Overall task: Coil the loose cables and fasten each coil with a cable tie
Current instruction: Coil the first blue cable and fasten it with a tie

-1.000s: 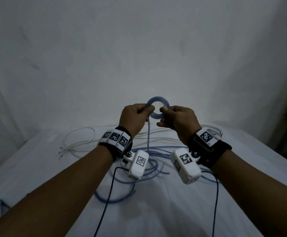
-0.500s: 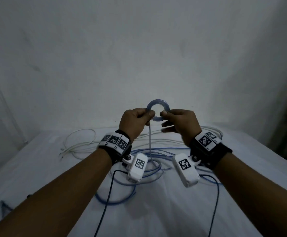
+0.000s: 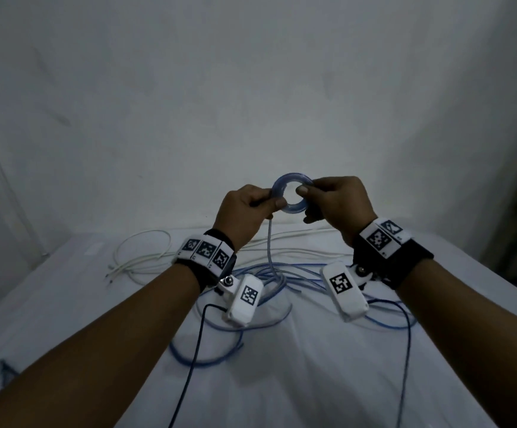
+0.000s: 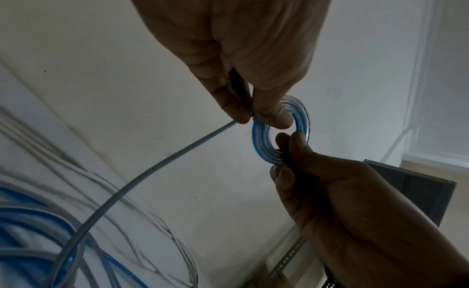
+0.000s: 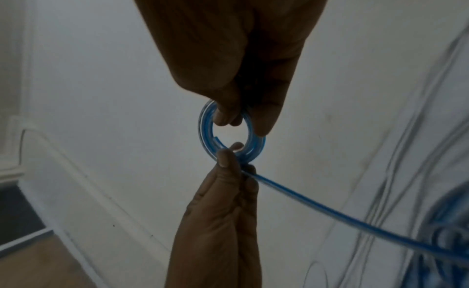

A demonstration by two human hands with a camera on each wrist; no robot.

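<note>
Since half a second earlier, both my hands had lifted a little, carrying the small blue coil (image 3: 292, 193) higher against the wall, and my right thumb had slid up onto its upper right rim. My left hand (image 3: 244, 216) pinched the coil's lower left edge between thumb and forefinger, right where the loose blue cable (image 3: 270, 251) left the coil. My right hand (image 3: 337, 205) pinched the opposite side, its fingers (image 4: 286, 141) curled round the turns. In the left wrist view the coil (image 4: 280, 131) showed several tight turns of clear-sheathed blue wire; in the right wrist view a cut end seemed to poke into the coil's (image 5: 229, 135) opening, though the picture was dim. From my left hand the cable hung down to a heap of blue loops (image 3: 281, 279) on the white-covered bench (image 3: 65, 304). White cables (image 3: 146, 251) lay further back on the left, apart from the blue ones.
</note>
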